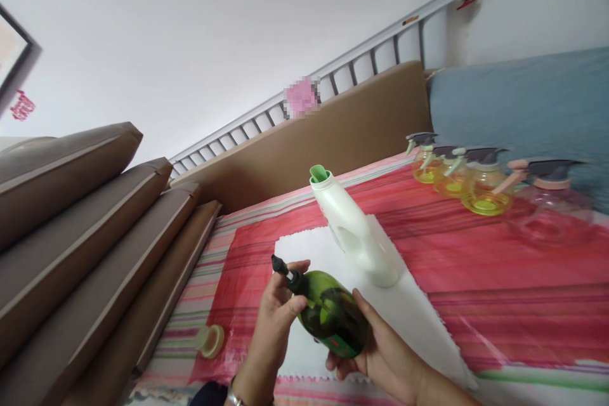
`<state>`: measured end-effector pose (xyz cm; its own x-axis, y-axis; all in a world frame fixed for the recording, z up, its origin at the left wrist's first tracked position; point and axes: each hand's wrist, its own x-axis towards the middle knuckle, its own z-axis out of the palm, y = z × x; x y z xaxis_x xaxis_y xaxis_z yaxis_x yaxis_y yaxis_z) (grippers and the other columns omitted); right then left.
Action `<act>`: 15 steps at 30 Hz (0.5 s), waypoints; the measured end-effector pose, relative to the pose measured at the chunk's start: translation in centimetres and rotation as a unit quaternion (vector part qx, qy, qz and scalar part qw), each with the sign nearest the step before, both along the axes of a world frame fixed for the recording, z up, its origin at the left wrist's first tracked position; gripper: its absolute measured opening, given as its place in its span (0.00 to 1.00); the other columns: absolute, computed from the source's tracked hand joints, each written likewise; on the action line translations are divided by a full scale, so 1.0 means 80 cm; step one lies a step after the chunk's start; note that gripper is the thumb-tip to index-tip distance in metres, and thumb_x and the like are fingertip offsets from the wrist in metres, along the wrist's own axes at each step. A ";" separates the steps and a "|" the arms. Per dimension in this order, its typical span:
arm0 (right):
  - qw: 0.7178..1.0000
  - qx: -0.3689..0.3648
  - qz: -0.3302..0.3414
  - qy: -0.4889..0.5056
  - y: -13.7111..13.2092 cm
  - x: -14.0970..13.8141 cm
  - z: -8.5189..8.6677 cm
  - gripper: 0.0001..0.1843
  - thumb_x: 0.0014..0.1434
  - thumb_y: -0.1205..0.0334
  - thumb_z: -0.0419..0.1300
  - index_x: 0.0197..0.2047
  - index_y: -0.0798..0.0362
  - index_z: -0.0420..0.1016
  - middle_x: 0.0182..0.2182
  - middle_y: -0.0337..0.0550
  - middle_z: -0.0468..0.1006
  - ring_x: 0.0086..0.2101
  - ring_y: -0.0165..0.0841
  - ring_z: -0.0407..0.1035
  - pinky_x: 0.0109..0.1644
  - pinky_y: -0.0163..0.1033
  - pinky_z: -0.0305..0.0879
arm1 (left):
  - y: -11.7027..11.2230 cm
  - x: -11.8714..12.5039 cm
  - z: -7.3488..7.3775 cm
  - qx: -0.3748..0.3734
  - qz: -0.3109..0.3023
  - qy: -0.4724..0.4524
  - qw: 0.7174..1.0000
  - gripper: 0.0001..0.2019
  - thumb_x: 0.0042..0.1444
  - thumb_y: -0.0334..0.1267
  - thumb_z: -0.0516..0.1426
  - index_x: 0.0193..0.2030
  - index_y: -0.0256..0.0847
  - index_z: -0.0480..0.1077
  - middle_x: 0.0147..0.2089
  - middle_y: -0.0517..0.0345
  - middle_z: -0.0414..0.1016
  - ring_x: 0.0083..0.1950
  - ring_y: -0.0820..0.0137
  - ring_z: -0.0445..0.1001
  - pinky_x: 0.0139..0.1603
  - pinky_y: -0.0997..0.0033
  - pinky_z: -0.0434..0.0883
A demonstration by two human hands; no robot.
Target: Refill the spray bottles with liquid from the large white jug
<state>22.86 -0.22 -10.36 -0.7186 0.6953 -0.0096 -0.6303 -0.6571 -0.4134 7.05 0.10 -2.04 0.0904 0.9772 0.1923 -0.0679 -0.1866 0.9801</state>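
Observation:
My right hand (380, 349) cradles a dark green pump bottle (333, 314) from below, tilted with its black pump head (285, 269) pointing up and left. My left hand (276, 311) pinches that pump head at the bottle's neck, fingers closed round it. Just behind the hands a white detergent jug (354, 228) with an open green spout stands on a white cloth (409, 311).
The cloth lies on a red striped cover (499, 266). Several spray bottles, yellow (483, 187) and pink (552, 203), stand at the back right. A small pale cap (212, 339) lies at the left. Brown cushions (85, 235) lean at the left; a brown headboard (333, 133) and railing behind.

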 end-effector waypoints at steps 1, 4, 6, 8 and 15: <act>1.000 0.004 -0.020 -0.002 0.000 0.000 0.001 0.33 0.62 0.39 0.41 0.45 0.58 0.74 0.31 0.51 0.80 0.27 0.41 0.75 0.27 0.38 0.67 | 0.001 0.001 -0.004 0.002 0.020 -0.007 1.000 0.20 0.46 0.42 0.64 0.47 0.43 0.72 0.48 0.52 0.74 0.48 0.62 0.71 0.47 0.67 0.67; 0.999 0.013 -0.050 -0.014 -0.001 0.002 0.004 0.30 0.63 0.42 0.43 0.49 0.57 0.71 0.34 0.53 0.80 0.29 0.42 0.75 0.30 0.40 0.66 | 0.004 0.002 -0.010 0.002 0.058 -0.017 0.998 0.17 0.46 0.40 0.64 0.44 0.42 0.73 0.43 0.55 0.76 0.42 0.67 0.72 0.43 0.71 0.68; 0.998 0.014 -0.059 -0.020 -0.002 0.003 0.005 0.28 0.63 0.43 0.44 0.50 0.56 0.70 0.36 0.54 0.80 0.30 0.42 0.75 0.30 0.40 0.66 | 0.006 0.002 -0.011 0.000 0.063 -0.017 0.998 0.15 0.46 0.39 0.64 0.43 0.42 0.73 0.41 0.56 0.76 0.41 0.69 0.72 0.42 0.72 0.67; 0.998 0.013 -0.057 -0.023 -0.002 0.003 0.005 0.28 0.62 0.43 0.44 0.49 0.55 0.71 0.35 0.53 0.80 0.29 0.42 0.75 0.29 0.40 0.66 | 0.006 0.002 -0.009 0.002 0.064 -0.017 0.998 0.15 0.46 0.38 0.64 0.43 0.42 0.74 0.42 0.56 0.76 0.43 0.69 0.72 0.45 0.72 0.67; 0.999 0.011 -0.031 -0.018 0.000 0.002 0.001 0.32 0.62 0.40 0.41 0.46 0.57 0.74 0.30 0.49 0.79 0.27 0.41 0.75 0.27 0.39 0.66 | 0.003 0.004 0.000 0.008 0.066 -0.015 0.998 0.14 0.44 0.37 0.65 0.41 0.42 0.75 0.43 0.55 0.77 0.48 0.65 0.71 0.50 0.68 0.65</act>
<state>23.03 -0.21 -10.29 -0.6734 0.7391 -0.0185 -0.6543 -0.6075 -0.4504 7.37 0.35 -2.08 -0.0444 0.9769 0.2090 -0.0719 -0.2118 0.9747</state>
